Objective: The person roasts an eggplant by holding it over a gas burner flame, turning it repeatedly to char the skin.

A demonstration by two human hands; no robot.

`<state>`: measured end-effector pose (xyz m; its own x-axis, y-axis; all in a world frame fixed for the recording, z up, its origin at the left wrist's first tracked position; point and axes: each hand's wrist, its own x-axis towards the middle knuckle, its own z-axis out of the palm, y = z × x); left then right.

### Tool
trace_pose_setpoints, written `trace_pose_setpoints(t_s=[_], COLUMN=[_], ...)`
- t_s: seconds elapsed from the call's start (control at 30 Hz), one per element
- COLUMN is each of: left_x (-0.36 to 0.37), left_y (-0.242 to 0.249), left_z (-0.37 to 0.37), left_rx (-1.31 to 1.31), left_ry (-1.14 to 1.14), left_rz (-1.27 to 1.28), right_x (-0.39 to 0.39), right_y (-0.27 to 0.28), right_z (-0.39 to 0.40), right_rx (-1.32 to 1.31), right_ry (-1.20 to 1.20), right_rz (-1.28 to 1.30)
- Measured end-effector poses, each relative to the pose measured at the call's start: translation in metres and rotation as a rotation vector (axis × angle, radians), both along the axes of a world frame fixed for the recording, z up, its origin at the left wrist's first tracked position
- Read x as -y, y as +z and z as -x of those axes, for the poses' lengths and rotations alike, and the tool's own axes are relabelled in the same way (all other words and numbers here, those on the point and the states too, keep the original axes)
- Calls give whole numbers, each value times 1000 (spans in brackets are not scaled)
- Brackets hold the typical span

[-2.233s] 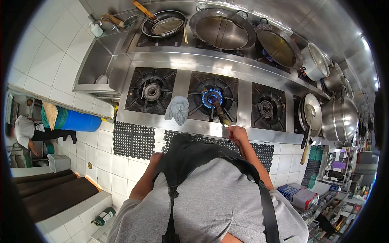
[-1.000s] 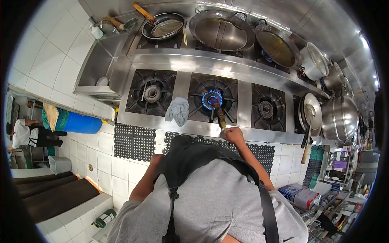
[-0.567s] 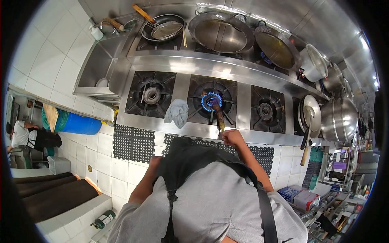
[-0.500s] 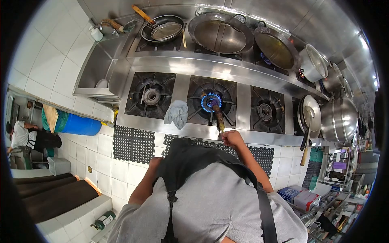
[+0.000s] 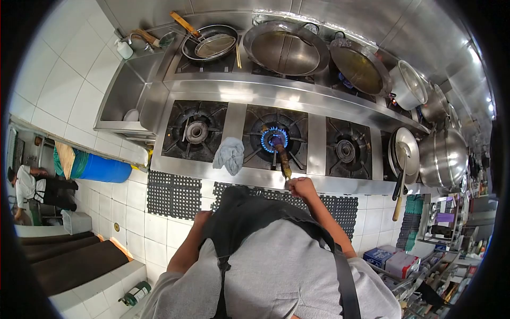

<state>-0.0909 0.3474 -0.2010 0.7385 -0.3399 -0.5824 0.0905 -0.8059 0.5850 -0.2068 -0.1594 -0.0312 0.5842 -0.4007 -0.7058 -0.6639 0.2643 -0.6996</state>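
Note:
My right hand (image 5: 301, 187) is closed around the greenish stem end of a long, slender eggplant (image 5: 282, 155) with browned, purplish skin. Its far tip lies over the ring of blue flame on the lit middle burner (image 5: 264, 129). Beside that burner, to the left, a crumpled pale blue-grey cloth (image 5: 229, 155) rests on the steel between burners. My left hand (image 5: 202, 217) hangs low by the dark apron, apart from the stove; its fingers are mostly hidden.
Unlit burners flank the flame on the left (image 5: 196, 131) and right (image 5: 346, 151). Large woks (image 5: 287, 69) and a pan with a strainer stand on the rear shelf. Stacked pans (image 5: 406, 143) with a ladle sit at right. Another person (image 5: 26, 187) stands far left.
The eggplant has shifted slightly, and its tip still lies over the flame. My view has tilted a little. The person at far left has moved an arm down.

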Motion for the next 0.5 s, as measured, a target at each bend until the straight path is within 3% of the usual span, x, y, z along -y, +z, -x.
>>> trace_pose_setpoints(t_s=[0.2, 0.3, 0.4, 0.5], left_x=[3, -8, -10, -5], left_y=[9, -9, -13, -2], left_z=[1, 0, -1, -1], left_rx=[-95, -37, -35, -39], left_ry=[75, -14, -54, -25], left_rz=[8, 64, 53, 33], right_x=[-7, -8, -23, -27], right_y=[4, -14, 45, 50], right_z=[1, 5, -4, -5], right_rx=[55, 82, -38, -92], right_ry=[53, 182, 221, 252], right_rz=[189, 672, 689, 838])
